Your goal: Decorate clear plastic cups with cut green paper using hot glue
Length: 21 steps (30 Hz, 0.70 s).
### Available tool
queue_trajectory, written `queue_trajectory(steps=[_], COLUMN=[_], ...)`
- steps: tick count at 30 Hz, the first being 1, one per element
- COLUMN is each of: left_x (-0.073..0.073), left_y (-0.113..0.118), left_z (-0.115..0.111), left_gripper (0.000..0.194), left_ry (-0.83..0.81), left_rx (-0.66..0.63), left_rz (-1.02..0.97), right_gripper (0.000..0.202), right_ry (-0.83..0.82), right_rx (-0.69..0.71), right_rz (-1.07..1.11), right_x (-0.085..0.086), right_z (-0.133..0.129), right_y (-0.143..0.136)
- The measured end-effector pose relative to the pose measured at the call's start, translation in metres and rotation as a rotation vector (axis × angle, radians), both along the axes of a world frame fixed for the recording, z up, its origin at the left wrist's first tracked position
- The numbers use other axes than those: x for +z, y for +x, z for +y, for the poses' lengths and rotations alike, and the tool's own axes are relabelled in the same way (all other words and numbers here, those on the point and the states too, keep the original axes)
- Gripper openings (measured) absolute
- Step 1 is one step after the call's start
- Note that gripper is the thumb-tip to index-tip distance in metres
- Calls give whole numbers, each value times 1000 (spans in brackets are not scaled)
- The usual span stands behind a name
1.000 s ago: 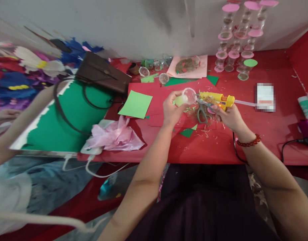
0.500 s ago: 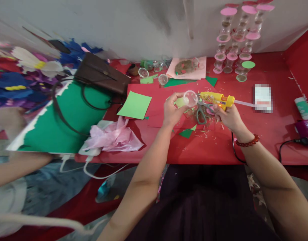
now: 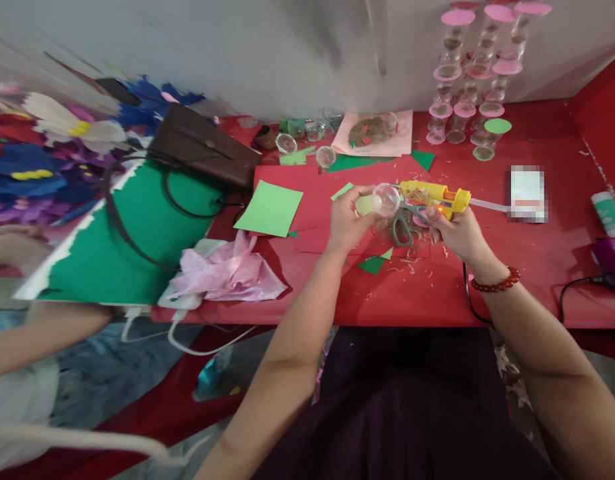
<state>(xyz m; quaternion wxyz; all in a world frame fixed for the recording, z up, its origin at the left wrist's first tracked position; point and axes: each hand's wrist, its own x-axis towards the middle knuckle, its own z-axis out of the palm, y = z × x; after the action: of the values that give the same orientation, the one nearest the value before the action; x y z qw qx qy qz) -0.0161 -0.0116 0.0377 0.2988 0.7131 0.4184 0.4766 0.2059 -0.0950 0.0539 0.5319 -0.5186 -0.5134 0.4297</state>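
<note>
- Left hand (image 3: pixel 350 219) pinches the clear cup (image 3: pixel 386 201); right hand (image 3: pixel 456 231) grips the yellow glue gun (image 3: pixel 427 192).
- Cup is above the tabletop (image 3: pixel 360 297), near the nozzle (image 3: pixel 396 187).
- Best turn it slowly, skin off the tip.

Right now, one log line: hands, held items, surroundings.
left hand: clear cup | right hand: yellow glue gun | nozzle: near cup, contact unclear | nearby: grey scissors, light-green paper

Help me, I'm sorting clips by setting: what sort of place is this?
Probably a craft workspace: a glue gun in the right hand, scissors among paper scraps, and stacked clear cups by the wall.
</note>
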Motion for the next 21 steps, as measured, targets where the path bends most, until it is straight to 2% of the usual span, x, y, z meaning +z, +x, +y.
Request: queue_trajectory(steps=[5, 11, 21], left_x=[-2, -1, -5], left_y=[-1, -2, -4], left_z=[1, 0, 3], left_gripper=[40, 38, 43], left_ry=[2, 4, -22], left_rx=[2, 18, 90], left_rz=[11, -22, -106], right_gripper=[53, 48, 56], right_ry=[16, 3, 14], right_rx=[-4, -11, -9], right_rz=[3, 2, -7], right_x=[-1, -1, 1], right_z=[1, 1, -1], right_y=[-1, 1, -1])
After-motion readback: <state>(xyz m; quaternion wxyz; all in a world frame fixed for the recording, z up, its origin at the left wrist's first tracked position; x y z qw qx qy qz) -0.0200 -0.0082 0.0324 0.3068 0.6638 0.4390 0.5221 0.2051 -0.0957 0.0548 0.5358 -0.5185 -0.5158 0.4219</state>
